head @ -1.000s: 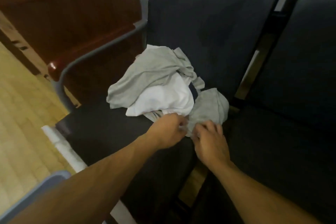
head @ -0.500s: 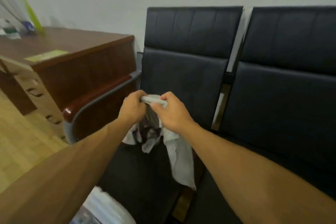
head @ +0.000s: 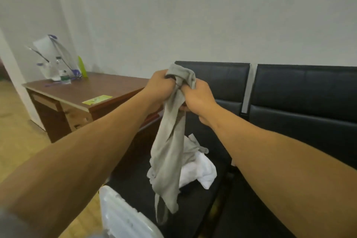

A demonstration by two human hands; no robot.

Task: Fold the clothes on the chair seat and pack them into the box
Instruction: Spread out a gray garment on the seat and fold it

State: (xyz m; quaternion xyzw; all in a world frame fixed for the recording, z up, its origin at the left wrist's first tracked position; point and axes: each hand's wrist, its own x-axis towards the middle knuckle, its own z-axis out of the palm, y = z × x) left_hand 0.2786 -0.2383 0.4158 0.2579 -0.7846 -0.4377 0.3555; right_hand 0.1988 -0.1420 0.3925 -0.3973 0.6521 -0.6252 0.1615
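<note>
Garment (head: 170,150), grey, bunched: left hand (head: 160,88) and right hand (head: 199,98) both grip its top. Advice: slide hands apart toward 9 and 3 o'clock, finding corners before folding.

Single head-worn wide-angle view, looking forward and slightly down along both outstretched forearms. Faces a pale wall (head: 193,15) and the backrests of black chairs (head: 301,91) straight ahead. Places the left hand (head: 160,85) and right hand (head: 199,96) near frame centre, close to the lens. Takes in a wooden desk (head: 81,92) at left, farther off. No second view, so no shared region.
</note>
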